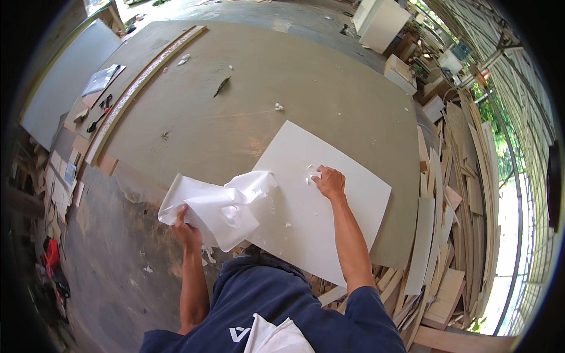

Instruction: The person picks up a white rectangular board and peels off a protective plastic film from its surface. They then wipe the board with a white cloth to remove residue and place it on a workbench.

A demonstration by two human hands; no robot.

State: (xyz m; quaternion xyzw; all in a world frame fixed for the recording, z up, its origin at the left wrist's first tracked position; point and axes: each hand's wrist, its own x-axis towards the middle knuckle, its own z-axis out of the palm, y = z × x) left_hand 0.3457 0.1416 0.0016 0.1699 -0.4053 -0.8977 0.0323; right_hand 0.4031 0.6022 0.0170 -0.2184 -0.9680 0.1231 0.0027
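Observation:
A white flat panel (329, 235) lies at an angle on the large worktable, its near corner toward my body. My left hand (187, 230) grips a crumpled sheet of thin white film (203, 203), which hangs off the table's near side and overlaps the panel's left edge. Over the upper middle of the panel, my right hand (331, 181) is closed, fingers curled down to the surface. Small white scraps (308, 175) lie at its fingertips; whether they are pinched I cannot tell. A few more bits are scattered on the panel.
The brownish-grey tabletop (247, 117) carries a long pale strip (141, 88) at the left, a dark slim object (222, 86) and crumpled white bits (278, 107). Wood offcuts (465, 176) pile up at the right. A white cabinet (379, 23) stands at the far right.

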